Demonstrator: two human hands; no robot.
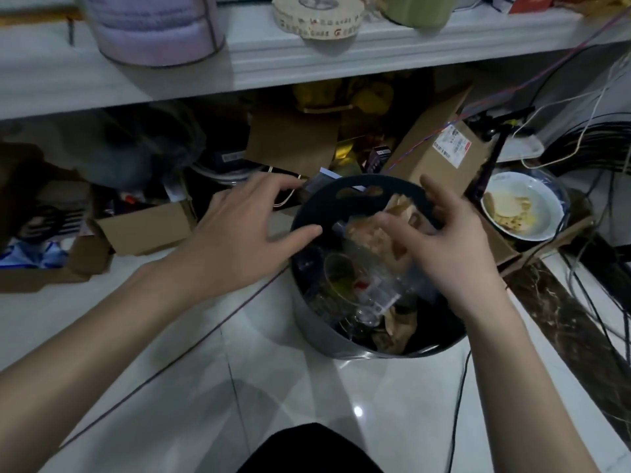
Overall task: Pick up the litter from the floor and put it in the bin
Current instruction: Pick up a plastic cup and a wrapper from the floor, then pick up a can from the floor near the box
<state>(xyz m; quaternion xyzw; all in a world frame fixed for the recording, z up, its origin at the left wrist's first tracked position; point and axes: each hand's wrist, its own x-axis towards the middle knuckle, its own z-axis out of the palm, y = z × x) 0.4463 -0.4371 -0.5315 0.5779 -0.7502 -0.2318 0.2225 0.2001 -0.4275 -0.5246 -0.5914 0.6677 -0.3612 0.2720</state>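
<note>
A dark round bin (375, 184) stands on the white tiled floor under a shelf. It holds several pieces of litter: a clear plastic cup (339, 274), clear wrappers and brown paper (399, 327). My right hand (454, 250) is over the bin's right side, its fingers curled round a crumpled clear wrapper with brown paper (367, 235) just above the bin's contents. My left hand (239, 230) hovers at the bin's left rim with fingers spread, its thumb at the rim, holding nothing.
A white plate with food scraps (532, 203) sits right of the bin on cardboard. Cardboard boxes (440, 158) and clutter crowd the space behind and left. Cables (601, 302) hang at the right, and one black cable (457, 404) runs over the floor. A shelf edge (307, 66) juts out above.
</note>
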